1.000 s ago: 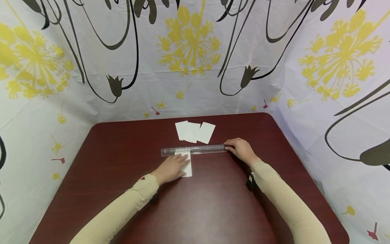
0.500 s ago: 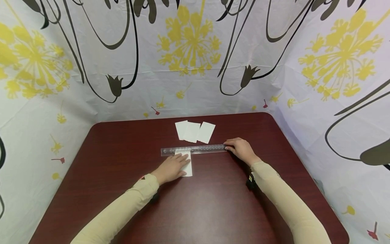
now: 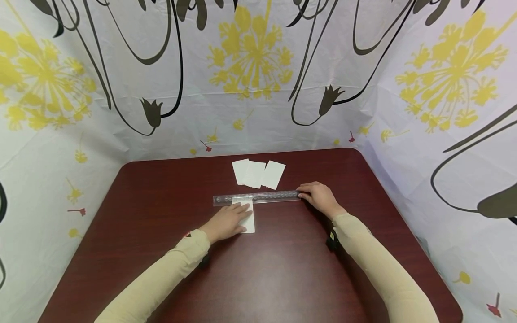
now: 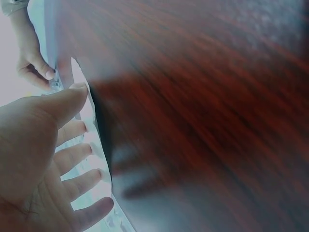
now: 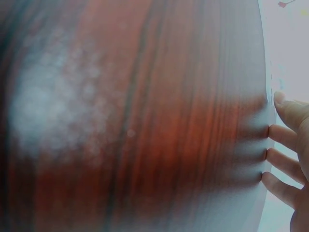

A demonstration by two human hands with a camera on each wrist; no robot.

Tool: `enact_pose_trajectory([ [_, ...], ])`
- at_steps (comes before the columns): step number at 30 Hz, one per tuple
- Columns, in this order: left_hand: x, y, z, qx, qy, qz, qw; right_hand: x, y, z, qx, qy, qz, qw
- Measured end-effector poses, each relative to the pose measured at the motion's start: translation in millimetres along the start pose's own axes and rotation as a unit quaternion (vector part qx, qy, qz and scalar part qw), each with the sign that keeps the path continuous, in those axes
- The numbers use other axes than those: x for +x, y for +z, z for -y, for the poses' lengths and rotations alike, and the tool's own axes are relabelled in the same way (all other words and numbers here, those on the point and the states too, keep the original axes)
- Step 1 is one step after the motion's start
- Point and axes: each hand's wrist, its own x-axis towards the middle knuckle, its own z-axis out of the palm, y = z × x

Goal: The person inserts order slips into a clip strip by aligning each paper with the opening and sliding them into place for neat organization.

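A clear plastic ruler (image 3: pixel 274 196) lies crosswise on the table, its left part over the top end of a white slip of paper (image 3: pixel 249 222). Fingers spread and fairly straight, my left hand (image 3: pixel 227 222) rests on that slip just below the ruler. The left wrist view shows the paper (image 4: pixel 90 113) edge-on beneath the fingertips, with its near edge slightly raised. At the ruler's right end my right hand (image 3: pixel 320 198) grips it between thumb and fingers. In the right wrist view several fingertips touch the tabletop, while the ruler is hardly visible.
Several white paper pieces (image 3: pixel 254 174) lie partly overlapping beyond the ruler, near the back edge. The dark red-brown table (image 3: pixel 274 273) has rounded corners. Patterned white cloth (image 3: pixel 258 116) hangs close behind it and at both sides.
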Motion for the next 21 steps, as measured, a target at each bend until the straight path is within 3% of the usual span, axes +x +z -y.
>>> enact_pose_trajectory([
  [21, 12.1, 0.7, -9.4, 0.011, 0.018, -0.001, 0.9998, 0, 1.2, -1, -0.006, 0.004, -0.001, 1.0],
])
